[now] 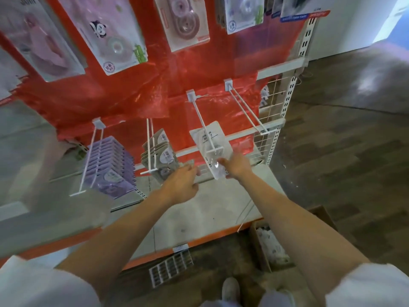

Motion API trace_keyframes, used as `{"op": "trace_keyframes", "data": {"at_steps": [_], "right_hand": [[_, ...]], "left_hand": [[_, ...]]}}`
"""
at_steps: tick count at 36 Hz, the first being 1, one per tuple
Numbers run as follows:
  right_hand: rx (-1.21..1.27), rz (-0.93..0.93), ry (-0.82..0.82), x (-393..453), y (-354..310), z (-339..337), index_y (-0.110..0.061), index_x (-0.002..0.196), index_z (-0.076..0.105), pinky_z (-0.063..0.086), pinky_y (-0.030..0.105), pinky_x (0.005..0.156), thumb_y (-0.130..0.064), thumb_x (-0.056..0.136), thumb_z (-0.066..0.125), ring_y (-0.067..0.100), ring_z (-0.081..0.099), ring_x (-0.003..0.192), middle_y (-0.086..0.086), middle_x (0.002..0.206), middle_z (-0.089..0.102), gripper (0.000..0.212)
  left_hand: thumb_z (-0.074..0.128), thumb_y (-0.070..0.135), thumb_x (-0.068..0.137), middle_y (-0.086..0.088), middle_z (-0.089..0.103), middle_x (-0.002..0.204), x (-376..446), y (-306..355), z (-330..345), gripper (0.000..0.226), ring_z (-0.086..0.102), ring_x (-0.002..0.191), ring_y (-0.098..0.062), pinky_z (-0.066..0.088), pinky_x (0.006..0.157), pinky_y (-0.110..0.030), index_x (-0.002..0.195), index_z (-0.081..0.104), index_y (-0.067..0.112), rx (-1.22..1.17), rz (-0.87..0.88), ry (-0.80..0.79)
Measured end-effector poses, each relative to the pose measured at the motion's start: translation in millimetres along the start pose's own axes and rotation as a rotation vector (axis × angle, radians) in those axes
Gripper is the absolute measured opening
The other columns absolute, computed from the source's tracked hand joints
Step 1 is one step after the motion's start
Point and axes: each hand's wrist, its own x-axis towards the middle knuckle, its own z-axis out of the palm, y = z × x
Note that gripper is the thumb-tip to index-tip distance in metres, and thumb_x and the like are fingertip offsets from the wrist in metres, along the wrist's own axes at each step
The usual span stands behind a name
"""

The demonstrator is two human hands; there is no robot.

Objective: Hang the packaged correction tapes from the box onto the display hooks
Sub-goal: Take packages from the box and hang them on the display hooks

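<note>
A clear packaged correction tape (212,167) hangs near the front tip of a white display hook (202,122), with another white-backed pack (207,134) behind it on the same hook. My right hand (235,166) grips the front pack's right edge. My left hand (183,182) hovers just left of it with fingers loosely curled, holding nothing I can make out. The cardboard box (269,244) with white packs stands on the floor at lower right.
Left hooks carry purple packs (108,165) and beige packs (160,154). An empty hook (245,109) juts out on the right. Larger packs hang above on the red backing. A grey shelf (199,213) lies below the hooks; a small rack (169,268) and my shoe (231,289) are on the floor.
</note>
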Motion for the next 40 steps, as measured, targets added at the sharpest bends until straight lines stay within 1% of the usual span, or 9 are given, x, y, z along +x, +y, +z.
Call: {"op": "trace_keyframes", "data": {"at_steps": [5,8,12,18,24,28,32,35,40], "right_hand": [[-0.245,-0.047,0.029,14.4,3.0,4.5,0.002,0.135,0.035,0.044,0.042,0.092,-0.030,0.100,0.047,0.040,0.054,0.118,0.024,0.128,0.054,0.049],[-0.312,-0.073,0.046,16.2,9.2,0.4,-0.002,0.136,0.035,0.043,0.043,0.093,-0.027,0.099,0.046,0.039,0.051,0.121,0.021,0.135,0.049,0.046],[-0.380,-0.100,0.047,12.4,28.2,-14.3,-0.003,0.134,0.041,0.044,0.042,0.092,-0.024,0.098,0.048,0.037,0.051,0.119,0.019,0.134,0.048,0.042],[-0.432,-0.043,0.069,-7.7,79.4,-61.5,-0.003,0.133,0.042,0.042,0.041,0.095,-0.024,0.098,0.050,0.034,0.046,0.124,0.017,0.137,0.045,0.042],[-0.416,0.137,0.122,-34.7,165.0,-114.2,-0.005,0.132,0.042,0.040,0.039,0.097,-0.021,0.096,0.052,0.032,0.046,0.122,0.016,0.134,0.047,0.040],[-0.353,0.292,0.142,-52.9,236.3,-132.2,-0.004,0.128,0.044,0.041,0.039,0.095,-0.020,0.097,0.049,0.033,0.048,0.120,0.016,0.132,0.048,0.035],[-0.310,0.425,0.101,-64.5,304.1,-138.2,-0.006,0.133,0.041,0.040,0.039,0.095,-0.019,0.096,0.051,0.034,0.044,0.125,0.018,0.140,0.041,0.041],[-0.274,0.509,0.069,-66.6,346.5,-137.9,-0.003,0.127,0.043,0.041,0.038,0.089,-0.017,0.095,0.050,0.035,0.048,0.118,0.018,0.132,0.046,0.035],[-0.206,0.569,0.012,-48.5,409.9,-128.0,-0.004,0.125,0.045,0.042,0.035,0.091,-0.016,0.094,0.053,0.034,0.049,0.118,0.016,0.129,0.047,0.035]], "left_hand": [[0.050,0.021,0.094,-0.012,0.046,0.131,6.9,6.1,2.9,0.039,0.049,0.119,-0.030,0.044,0.094,-0.040,0.131,0.046,0.011,0.148,0.016,-0.064],[0.050,0.021,0.093,-0.014,0.047,0.128,14.8,13.1,8.2,0.040,0.048,0.117,-0.032,0.044,0.095,-0.041,0.131,0.046,0.009,0.189,0.024,-0.101],[0.048,0.020,0.093,-0.016,0.045,0.130,29.8,32.7,17.6,0.042,0.046,0.120,-0.035,0.041,0.098,-0.043,0.132,0.044,0.008,0.220,0.055,-0.145],[0.049,0.018,0.093,-0.013,0.046,0.131,57.0,76.9,44.9,0.041,0.046,0.120,-0.032,0.039,0.095,-0.036,0.133,0.047,0.011,0.172,0.158,-0.166],[0.048,0.018,0.093,-0.014,0.045,0.132,88.2,141.1,88.7,0.041,0.046,0.120,-0.033,0.040,0.099,-0.041,0.133,0.046,0.010,0.117,0.250,-0.274],[0.048,0.017,0.093,-0.015,0.046,0.129,104.1,185.7,128.5,0.040,0.048,0.117,-0.034,0.041,0.097,-0.040,0.132,0.046,0.008,0.080,0.277,-0.330],[0.049,0.017,0.092,-0.016,0.047,0.127,117.6,221.2,170.0,0.039,0.048,0.116,-0.036,0.042,0.095,-0.041,0.129,0.047,0.007,0.085,0.294,-0.404],[0.048,0.015,0.092,-0.015,0.048,0.124,129.2,239.3,204.8,0.037,0.050,0.113,-0.036,0.044,0.094,-0.043,0.128,0.048,0.007,0.070,0.287,-0.467],[0.050,0.014,0.090,-0.013,0.052,0.119,149.2,258.0,265.1,0.031,0.053,0.110,-0.032,0.043,0.090,-0.034,0.120,0.054,0.009,0.005,0.216,-0.560]]}}
